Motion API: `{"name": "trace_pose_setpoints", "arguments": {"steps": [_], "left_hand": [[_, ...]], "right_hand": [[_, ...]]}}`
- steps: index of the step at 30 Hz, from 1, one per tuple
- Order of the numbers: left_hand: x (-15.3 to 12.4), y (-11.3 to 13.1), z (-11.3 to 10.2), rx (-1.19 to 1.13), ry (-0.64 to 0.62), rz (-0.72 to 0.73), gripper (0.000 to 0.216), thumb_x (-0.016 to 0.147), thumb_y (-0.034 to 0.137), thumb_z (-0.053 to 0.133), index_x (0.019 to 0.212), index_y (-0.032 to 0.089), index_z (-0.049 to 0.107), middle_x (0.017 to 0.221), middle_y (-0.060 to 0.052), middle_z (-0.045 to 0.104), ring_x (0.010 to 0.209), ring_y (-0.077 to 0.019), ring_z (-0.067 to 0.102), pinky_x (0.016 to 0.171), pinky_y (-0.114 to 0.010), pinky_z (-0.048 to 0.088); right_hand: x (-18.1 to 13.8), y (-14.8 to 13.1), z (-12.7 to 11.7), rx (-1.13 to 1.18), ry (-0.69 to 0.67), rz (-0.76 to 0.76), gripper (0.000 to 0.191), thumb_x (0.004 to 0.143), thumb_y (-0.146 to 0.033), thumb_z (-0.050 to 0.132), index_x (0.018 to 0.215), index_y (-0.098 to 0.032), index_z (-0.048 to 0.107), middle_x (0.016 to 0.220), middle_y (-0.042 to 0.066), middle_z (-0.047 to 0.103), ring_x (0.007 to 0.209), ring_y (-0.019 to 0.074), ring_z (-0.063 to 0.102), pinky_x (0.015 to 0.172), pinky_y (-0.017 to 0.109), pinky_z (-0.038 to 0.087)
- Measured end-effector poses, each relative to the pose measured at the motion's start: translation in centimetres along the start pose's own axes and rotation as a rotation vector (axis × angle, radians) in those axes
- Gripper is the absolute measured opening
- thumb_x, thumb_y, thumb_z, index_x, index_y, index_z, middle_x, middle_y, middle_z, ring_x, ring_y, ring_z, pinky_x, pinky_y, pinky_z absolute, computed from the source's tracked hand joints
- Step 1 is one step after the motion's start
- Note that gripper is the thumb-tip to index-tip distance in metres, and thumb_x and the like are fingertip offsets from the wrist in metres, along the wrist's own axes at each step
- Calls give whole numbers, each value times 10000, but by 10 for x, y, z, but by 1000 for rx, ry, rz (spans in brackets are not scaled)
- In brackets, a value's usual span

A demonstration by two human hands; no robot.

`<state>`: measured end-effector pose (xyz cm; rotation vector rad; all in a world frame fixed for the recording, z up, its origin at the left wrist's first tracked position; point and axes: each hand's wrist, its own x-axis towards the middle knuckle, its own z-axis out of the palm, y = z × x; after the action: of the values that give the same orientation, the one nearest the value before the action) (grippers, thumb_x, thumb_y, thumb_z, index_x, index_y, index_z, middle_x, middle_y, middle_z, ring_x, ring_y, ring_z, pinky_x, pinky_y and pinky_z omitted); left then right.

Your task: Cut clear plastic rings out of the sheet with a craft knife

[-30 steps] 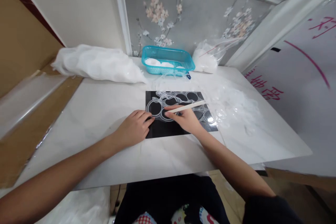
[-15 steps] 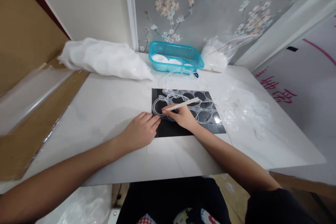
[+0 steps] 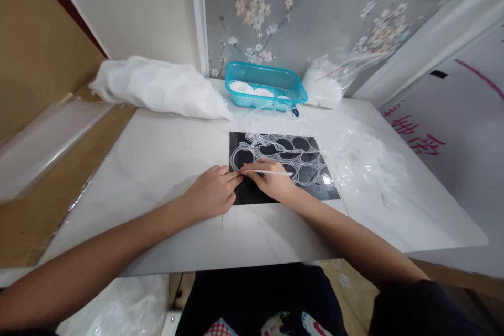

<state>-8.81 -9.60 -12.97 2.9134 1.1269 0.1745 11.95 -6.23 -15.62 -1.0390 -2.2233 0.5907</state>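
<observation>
A black sheet [image 3: 255,197] lies on the white table, covered by a clear film with rows of ring-shaped cut-outs [image 3: 289,155]. My right hand [image 3: 275,181] grips a slim whitish stick-like tool [image 3: 271,172] over the sheet's left-centre part, its tip by my fingertips. Whether it is a plain stick or tweezers is unclear. On the sheet's left edge rests my left hand [image 3: 214,191], its index finger stretched towards the tool's tip and the other fingers bent. Both hands' fingertips meet there, and anything thin between them is too small to make out.
Behind the sheet stands a blue plastic basket [image 3: 265,71] with white round pieces in it. A bulky white bag [image 3: 157,86] lies back left, a clear zip bag [image 3: 326,84] back right. Loose clear film scraps [image 3: 366,163] cover the right side. Cardboard [image 3: 74,184] borders the left.
My right hand has turned and lowered the tool, which now lies nearly level instead of slanting up to the right. My left index finger has moved slightly towards its tip.
</observation>
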Motion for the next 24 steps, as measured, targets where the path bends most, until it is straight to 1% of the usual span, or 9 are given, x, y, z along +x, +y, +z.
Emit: {"name": "trace_pose_setpoints", "arguments": {"steps": [3,5,7,8,11,13,16,20,24], "left_hand": [[2,-1,-5,-67,-37,-32,382,878,148,495,1214,82,663,1162,-117,739,904,-258,657,838,-400,517],[3,-2,-7,-115,-58,-66,395,853,141,512,1211,92,670,1158,-107,745,885,-246,667,835,-382,525],[4,-4,-9,-161,-77,-90,397,822,139,531,1185,109,689,1197,-95,739,882,-239,675,827,-366,535],[4,-6,-9,-183,-83,-100,399,812,139,535,1176,121,699,1231,-85,729,891,-235,679,823,-357,539],[2,-10,-9,-233,-93,-129,404,808,130,527,1162,169,718,1281,-40,711,893,-213,687,765,-318,543],[0,-12,-7,-225,-80,-122,413,818,118,519,1173,184,719,1269,-24,718,864,-198,684,730,-301,538],[-2,-14,-1,-118,-26,-44,403,844,110,514,1190,164,714,1255,-33,724,847,-204,676,755,-319,541],[-4,-10,5,91,21,103,357,896,124,497,1187,90,701,1241,-107,723,810,-221,682,778,-362,545],[-5,-4,5,138,20,120,359,896,122,504,1208,68,675,1224,-152,723,870,-235,716,780,-362,552]], "right_hand": [[-5,7,4,-181,-41,-177,242,982,-209,534,1062,-235,761,983,44,801,796,188,688,669,286,530],[3,17,-1,-197,-27,-253,218,958,-197,569,1067,-232,755,901,45,794,785,190,676,617,272,500],[24,27,-16,-122,138,-219,153,923,-223,626,986,-229,766,801,41,772,744,188,657,610,274,488],[37,31,-28,-62,280,-159,123,909,-249,649,931,-224,768,784,43,764,729,183,648,641,281,498],[73,33,-66,1,623,-27,284,994,-329,513,961,-143,726,960,145,759,843,199,649,816,364,519],[80,24,-81,47,674,1,313,995,-367,513,990,-125,712,1013,165,753,863,202,665,798,374,537],[62,6,-70,132,494,-15,236,934,-358,615,855,-180,750,922,88,789,823,192,716,724,332,571],[26,-2,-23,340,151,84,174,882,-331,672,868,-195,779,901,75,808,843,223,752,749,351,585],[14,6,4,396,72,215,191,853,-343,692,875,-179,787,881,95,808,823,251,758,755,378,582]]}}
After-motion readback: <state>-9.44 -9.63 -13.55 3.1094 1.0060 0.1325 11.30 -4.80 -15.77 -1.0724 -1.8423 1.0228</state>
